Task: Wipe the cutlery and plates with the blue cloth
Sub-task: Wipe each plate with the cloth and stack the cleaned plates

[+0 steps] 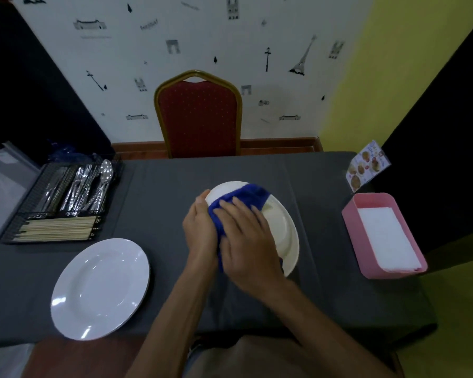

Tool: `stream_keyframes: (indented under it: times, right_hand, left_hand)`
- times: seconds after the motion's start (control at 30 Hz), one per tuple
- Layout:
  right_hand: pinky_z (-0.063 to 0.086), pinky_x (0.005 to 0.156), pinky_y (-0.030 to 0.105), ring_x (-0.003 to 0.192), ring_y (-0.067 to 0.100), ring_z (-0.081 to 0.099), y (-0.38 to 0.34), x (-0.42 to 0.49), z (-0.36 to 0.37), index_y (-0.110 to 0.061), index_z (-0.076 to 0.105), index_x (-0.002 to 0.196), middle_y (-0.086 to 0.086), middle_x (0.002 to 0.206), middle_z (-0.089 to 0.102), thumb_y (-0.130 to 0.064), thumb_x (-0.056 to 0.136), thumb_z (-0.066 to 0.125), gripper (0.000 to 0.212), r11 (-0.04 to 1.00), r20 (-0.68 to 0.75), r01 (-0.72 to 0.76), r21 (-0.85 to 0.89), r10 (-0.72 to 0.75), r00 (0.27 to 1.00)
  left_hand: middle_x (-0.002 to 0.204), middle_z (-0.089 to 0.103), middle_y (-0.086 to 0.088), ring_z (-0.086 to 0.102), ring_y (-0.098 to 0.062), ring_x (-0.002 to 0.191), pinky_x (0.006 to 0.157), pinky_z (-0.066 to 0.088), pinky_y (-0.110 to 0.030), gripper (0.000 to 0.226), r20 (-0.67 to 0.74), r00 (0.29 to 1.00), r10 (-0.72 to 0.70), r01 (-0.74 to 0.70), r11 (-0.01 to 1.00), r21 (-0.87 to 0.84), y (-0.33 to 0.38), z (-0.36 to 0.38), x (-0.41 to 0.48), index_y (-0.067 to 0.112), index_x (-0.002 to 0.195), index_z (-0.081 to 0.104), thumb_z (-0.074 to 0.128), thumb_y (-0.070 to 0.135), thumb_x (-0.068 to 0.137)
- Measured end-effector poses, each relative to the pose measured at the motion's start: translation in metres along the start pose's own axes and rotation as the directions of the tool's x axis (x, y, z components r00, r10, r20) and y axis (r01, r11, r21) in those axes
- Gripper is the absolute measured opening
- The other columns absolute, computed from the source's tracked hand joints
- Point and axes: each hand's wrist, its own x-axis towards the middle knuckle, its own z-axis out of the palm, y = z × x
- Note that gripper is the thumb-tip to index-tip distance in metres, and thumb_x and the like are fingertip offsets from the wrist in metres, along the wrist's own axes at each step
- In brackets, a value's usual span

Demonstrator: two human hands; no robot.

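Nearest, at 6 o'clock, two bare forearms reaching in over the table's (325, 186) front edge. Just beyond, dead centre: left hand (200, 227) curled round the near rim of the cream plate (284, 230), thumb on top, holding it tilted; right hand (246, 241) laid flat, fingers nearly straight and spread, pressing the blue cloth (246, 196) against the plate's face. Cloth bunched between both hands and draped over the far rim toward 12 o'clock. Likely trouble: too hard a push from the flat hand against a one-handed rim hold, and the plate twisting loose onto the table. Also a risk at 8 o'clock: white plate (100, 289) lying flat close to the front edge, just beside the left forearm, open to a nudge from an elbow. At 3 o'clock, well apart, a pink box (350, 227) of white napkins (382, 236). At 10 o'clock, a black wire tray (17, 227) with cutlery (90, 186) behind and chopsticks (58, 230) in front. Farther, a menu card (366, 167) at 2 o'clock; a red chair (198, 115) at 12. Nothing between the hands and the tray.
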Motion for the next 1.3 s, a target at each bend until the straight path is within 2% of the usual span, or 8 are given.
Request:
stream_keyframes:
  times: [0.2,0.33,0.47,0.57,0.77,0.93,1.07,1.3]
  right_hand:
    - [0.046,0.074,0.034,0.086,0.016,0.061,0.057,0.042,-0.013,-0.023,0.059,0.107,-0.005,0.094,0.063,-0.029,0.103,0.036,0.025,0.804,0.180,-0.509,0.309,0.476,0.861]
    - [0.052,0.075,0.040,0.085,0.020,0.061,0.074,0.021,-0.016,-0.021,0.052,0.108,0.001,0.096,0.062,-0.034,0.107,0.033,0.023,0.750,0.241,-0.626,0.213,0.581,0.777]
    - [0.043,0.077,0.014,0.089,0.005,0.056,0.029,-0.015,-0.017,-0.021,0.052,0.111,-0.010,0.102,0.058,-0.019,0.103,0.044,0.012,0.832,0.106,-0.435,0.344,0.426,0.898]
    - [0.047,0.079,0.018,0.090,0.007,0.057,0.009,-0.011,-0.011,-0.017,0.055,0.111,-0.007,0.100,0.060,-0.018,0.100,0.042,0.016,0.894,0.042,-0.286,0.345,0.290,0.956]
    - [0.046,0.078,0.023,0.090,0.007,0.053,0.047,0.012,-0.019,-0.019,0.053,0.106,-0.007,0.106,0.055,-0.018,0.102,0.043,0.011,0.885,0.029,-0.366,0.287,0.374,0.927]
    - [0.040,0.097,0.016,0.105,0.007,0.057,0.011,0.001,-0.026,-0.012,0.061,0.122,-0.003,0.117,0.065,-0.019,0.098,0.045,0.030,0.967,-0.060,-0.081,0.240,0.098,0.993]
    - [0.046,0.088,0.024,0.094,0.004,0.055,0.030,0.022,-0.034,-0.017,0.061,0.113,-0.009,0.105,0.061,-0.022,0.101,0.045,0.021,0.938,-0.065,-0.223,0.267,0.248,0.967]
    - [0.028,0.099,0.005,0.103,-0.014,0.042,0.016,-0.001,-0.035,-0.017,0.062,0.119,-0.019,0.113,0.052,-0.016,0.099,0.051,0.023,0.959,-0.059,-0.172,0.225,0.190,0.980]
  left_hand:
    - [0.111,0.073,0.006,0.068,-0.012,0.103,0.091,0.056,-0.034,0.029,0.080,0.996,0.049,-0.058,0.993,0.106,-0.014,0.003,-0.020,0.024,0.120,0.070,0.046,0.031,0.105]
    - [0.109,0.072,0.006,0.069,-0.014,0.101,0.087,0.058,-0.036,0.028,0.029,0.997,0.071,-0.073,0.992,0.098,-0.005,-0.017,-0.006,0.026,0.120,0.070,0.046,0.031,0.105]
    - [0.107,0.073,0.004,0.069,-0.017,0.100,0.086,0.058,-0.038,0.028,-0.041,0.996,0.076,-0.073,0.995,0.064,-0.001,-0.021,0.007,0.026,0.116,0.071,0.045,0.029,0.105]
    - [0.109,0.072,0.003,0.069,-0.016,0.099,0.085,0.059,-0.038,0.030,-0.012,0.998,0.062,-0.061,0.995,0.085,-0.009,-0.014,-0.001,0.026,0.118,0.069,0.042,0.030,0.105]
    - [0.101,0.075,0.003,0.072,-0.016,0.090,0.076,0.059,-0.036,0.025,-0.016,1.000,-0.013,0.013,1.000,0.010,0.006,-0.025,0.012,0.022,0.115,0.073,0.054,0.028,0.100]
    - [0.101,0.077,-0.002,0.073,-0.023,0.096,0.085,0.061,-0.043,0.022,0.011,0.999,-0.040,0.040,0.997,-0.060,0.014,-0.016,0.012,0.025,0.108,0.075,0.054,0.025,0.099]
    - [0.102,0.077,-0.003,0.073,-0.024,0.096,0.081,0.061,-0.039,0.023,0.026,0.999,-0.026,0.027,0.998,-0.052,0.021,-0.012,0.011,0.024,0.111,0.074,0.054,0.026,0.100]
    - [0.108,0.073,-0.001,0.070,-0.021,0.099,0.085,0.060,-0.041,0.026,0.063,0.998,0.012,-0.012,1.000,0.003,0.017,-0.002,0.011,0.028,0.115,0.070,0.047,0.030,0.102]
